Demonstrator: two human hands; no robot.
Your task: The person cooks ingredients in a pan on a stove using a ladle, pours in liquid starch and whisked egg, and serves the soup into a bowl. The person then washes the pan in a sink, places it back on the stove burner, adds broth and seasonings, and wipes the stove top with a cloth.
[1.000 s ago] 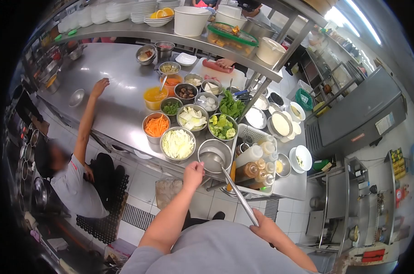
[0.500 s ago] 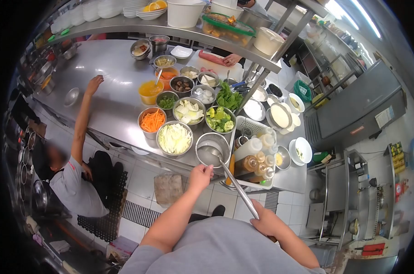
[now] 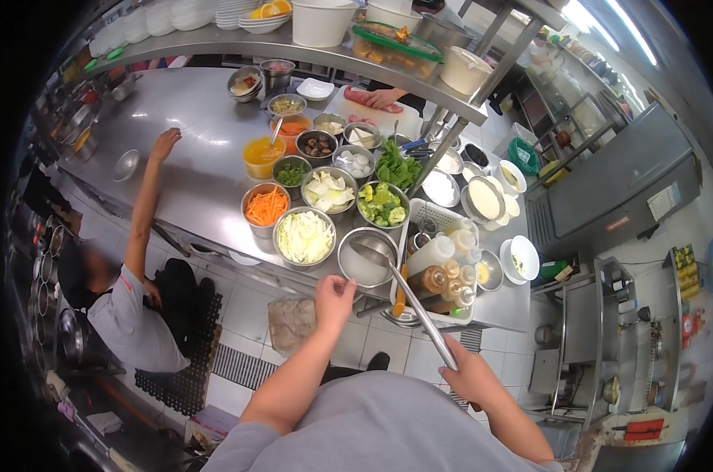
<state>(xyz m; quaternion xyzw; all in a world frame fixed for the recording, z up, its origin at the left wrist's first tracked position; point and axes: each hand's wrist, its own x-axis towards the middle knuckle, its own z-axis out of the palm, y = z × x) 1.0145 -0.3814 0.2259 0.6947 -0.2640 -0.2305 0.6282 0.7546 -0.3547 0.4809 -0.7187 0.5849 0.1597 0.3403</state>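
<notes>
My right hand (image 3: 465, 371) is wrapped round the long handle of a metal ladle (image 3: 426, 315). The ladle's head rests inside a round steel pot (image 3: 363, 279) at the counter's front edge, over something pale and whitish. Near that pot's lower left rim is my left hand (image 3: 335, 302), thumb and fingers pinched together. Whether it touches the rim or holds something small, I cannot make out. Left of the pot stands a bowl of shredded cabbage (image 3: 304, 237); behind it is a bowl of broccoli (image 3: 382, 206).
A white basket of squeeze bottles (image 3: 431, 256) stands right of the pot. Bowls of shredded carrot (image 3: 265, 208) and other vegetables crowd the steel counter (image 3: 187, 157). A co-worker (image 3: 136, 318) at left reaches over the counter. Behind, another person's hand (image 3: 384, 97) touches meat (image 3: 364, 98).
My left hand has drawn back slightly to the left from the pot's front rim. The ladle's head has shifted up in the pot, and my right hand has moved a little right and up.
</notes>
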